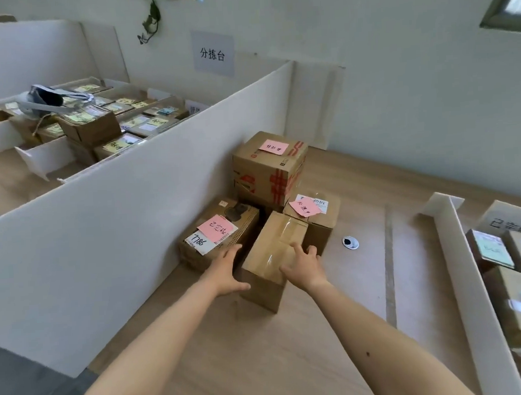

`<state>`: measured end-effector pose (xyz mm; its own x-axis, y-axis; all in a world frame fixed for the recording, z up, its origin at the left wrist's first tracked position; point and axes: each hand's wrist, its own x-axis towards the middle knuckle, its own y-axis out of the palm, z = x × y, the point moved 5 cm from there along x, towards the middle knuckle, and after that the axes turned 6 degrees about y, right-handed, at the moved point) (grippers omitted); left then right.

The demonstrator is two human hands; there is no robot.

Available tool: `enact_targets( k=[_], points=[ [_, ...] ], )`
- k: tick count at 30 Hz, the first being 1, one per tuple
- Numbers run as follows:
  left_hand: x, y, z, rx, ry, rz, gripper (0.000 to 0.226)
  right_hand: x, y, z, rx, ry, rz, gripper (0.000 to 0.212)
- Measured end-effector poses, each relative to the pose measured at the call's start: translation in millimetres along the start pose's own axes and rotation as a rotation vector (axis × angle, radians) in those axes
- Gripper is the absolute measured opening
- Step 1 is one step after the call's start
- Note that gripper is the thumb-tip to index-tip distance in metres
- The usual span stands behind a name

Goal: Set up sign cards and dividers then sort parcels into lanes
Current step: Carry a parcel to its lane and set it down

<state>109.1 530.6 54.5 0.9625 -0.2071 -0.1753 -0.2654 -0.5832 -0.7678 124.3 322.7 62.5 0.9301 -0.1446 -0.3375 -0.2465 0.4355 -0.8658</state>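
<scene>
A plain taped cardboard parcel stands on the wooden table in the middle lane. My left hand lies against its left side with fingers straight. My right hand rests on its top, fingers spread and slightly bent. To the left lies a parcel with a pink note and a white "7786" label. Behind stand a tall red-printed parcel with a pink note and a smaller parcel with pink and white notes. A tall white divider borders the lane on the left; a low white divider borders it on the right.
Beyond the tall divider, many labelled parcels and a headset fill the left lane. More parcels and a sign card sit at the right. A cable hole is in the tabletop. A paper sign hangs on the wall.
</scene>
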Motion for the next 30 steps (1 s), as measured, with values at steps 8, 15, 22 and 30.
enact_targets(
  k=[8,15,22,30],
  points=[
    [27.6,18.3,-4.9,-0.186,0.037,0.058,0.112,-1.1,12.1,-0.7,0.151,0.104,0.042,0.068],
    [37.4,27.3,0.2,-0.254,-0.006,0.160,0.114,-7.5,20.0,9.1,0.285,0.129,0.062,0.073],
    [34.0,43.9,-11.8,-0.394,0.010,0.111,0.092,-7.4,24.3,15.9,0.478,0.228,-0.014,0.077],
    [9.7,45.7,-47.8,-0.332,0.244,-0.010,0.109,-19.6,15.5,-2.9,0.555,0.342,-0.170,0.102]
  ],
)
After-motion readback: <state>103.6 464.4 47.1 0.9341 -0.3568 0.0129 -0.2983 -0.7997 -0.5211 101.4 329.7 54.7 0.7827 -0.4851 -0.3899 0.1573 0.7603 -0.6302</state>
